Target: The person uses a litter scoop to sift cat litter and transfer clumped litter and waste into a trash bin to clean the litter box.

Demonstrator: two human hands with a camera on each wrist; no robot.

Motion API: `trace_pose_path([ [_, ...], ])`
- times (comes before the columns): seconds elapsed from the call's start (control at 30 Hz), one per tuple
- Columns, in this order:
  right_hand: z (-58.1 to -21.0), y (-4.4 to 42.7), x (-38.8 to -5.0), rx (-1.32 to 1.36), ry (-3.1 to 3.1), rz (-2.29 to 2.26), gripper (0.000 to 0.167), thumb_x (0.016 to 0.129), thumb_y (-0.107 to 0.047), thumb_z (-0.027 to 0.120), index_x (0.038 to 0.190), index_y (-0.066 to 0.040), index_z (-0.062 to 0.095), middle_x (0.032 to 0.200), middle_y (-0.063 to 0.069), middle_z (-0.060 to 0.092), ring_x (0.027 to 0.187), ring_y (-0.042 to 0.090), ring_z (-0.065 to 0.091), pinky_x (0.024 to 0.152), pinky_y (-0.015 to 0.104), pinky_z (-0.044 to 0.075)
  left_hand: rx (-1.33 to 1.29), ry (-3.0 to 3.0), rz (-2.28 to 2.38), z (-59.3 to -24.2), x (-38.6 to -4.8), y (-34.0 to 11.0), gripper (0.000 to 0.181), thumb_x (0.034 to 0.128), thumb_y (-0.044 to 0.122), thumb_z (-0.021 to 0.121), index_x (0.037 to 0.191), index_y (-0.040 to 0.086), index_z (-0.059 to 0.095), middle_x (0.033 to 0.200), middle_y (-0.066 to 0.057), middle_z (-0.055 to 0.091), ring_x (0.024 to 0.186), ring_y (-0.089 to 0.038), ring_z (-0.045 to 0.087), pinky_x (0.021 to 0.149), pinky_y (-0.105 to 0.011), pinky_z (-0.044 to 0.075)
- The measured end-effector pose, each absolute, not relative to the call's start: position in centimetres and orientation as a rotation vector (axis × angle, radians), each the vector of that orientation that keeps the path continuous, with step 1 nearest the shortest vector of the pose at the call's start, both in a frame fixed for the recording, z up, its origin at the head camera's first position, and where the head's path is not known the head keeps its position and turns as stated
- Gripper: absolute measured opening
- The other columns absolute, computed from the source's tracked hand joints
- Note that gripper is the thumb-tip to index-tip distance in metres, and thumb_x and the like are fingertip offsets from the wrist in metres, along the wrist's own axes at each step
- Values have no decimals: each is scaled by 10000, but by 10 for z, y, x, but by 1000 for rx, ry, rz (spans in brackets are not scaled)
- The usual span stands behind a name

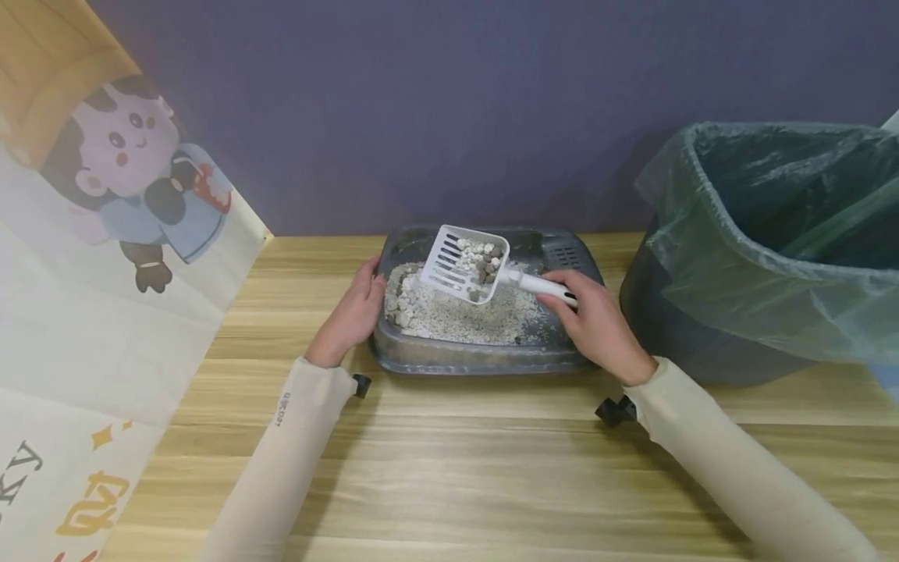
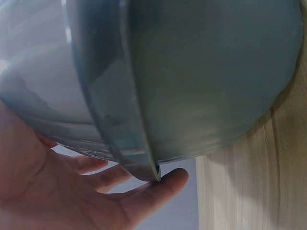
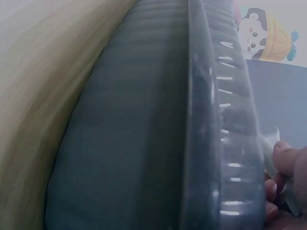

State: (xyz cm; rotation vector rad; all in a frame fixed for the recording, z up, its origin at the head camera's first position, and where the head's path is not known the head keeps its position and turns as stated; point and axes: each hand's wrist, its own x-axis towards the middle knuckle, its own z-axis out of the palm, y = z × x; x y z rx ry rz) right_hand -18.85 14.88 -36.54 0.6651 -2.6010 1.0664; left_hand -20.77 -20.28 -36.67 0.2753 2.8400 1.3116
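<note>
A grey litter box (image 1: 485,359) holds pale granular litter (image 1: 456,320) heaped toward its left side. My left hand (image 1: 354,304) grips the box's left rim; in the left wrist view its fingers (image 2: 153,194) reach under the rim's edge. My right hand (image 1: 590,320) holds the white handle of a slotted litter scoop (image 1: 449,269) above the litter. White and dark brown clumps (image 1: 485,261) lie in the scoop, near its handle end. In the right wrist view the right hand (image 3: 290,182) shows partly beyond the box wall (image 3: 129,120).
A dark bin (image 1: 674,320) lined with a translucent green bag (image 1: 765,289) stands just right of the box. Behind is a purple-grey wall (image 1: 449,109); a printed cartoon panel (image 1: 112,312) borders the wooden table (image 1: 477,460) on the left.
</note>
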Motion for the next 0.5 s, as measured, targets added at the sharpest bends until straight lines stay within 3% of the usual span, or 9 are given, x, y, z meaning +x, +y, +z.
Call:
trace_pose_path([
  [0.27, -350, 154, -179, 617, -2571, 1008, 340, 940, -308, 585, 1212, -105, 591, 716, -1, 504, 471, 140, 406, 418, 298, 360, 287, 2829, 1305, -365, -210, -202, 525, 1038, 237, 245, 1483, -22, 143, 1520, -220, 176, 1392, -325, 168, 1135, -443, 132],
  [0.5, -307, 154, -159, 575, -2499, 896, 306, 929, -270, 617, 1164, -74, 631, 659, 1, 501, 454, 142, 368, 414, 278, 304, 325, 2839, 1306, -367, -213, -204, 521, 1037, 230, 246, 1478, -30, 150, 1511, -233, 188, 1387, -340, 178, 1133, -452, 139],
])
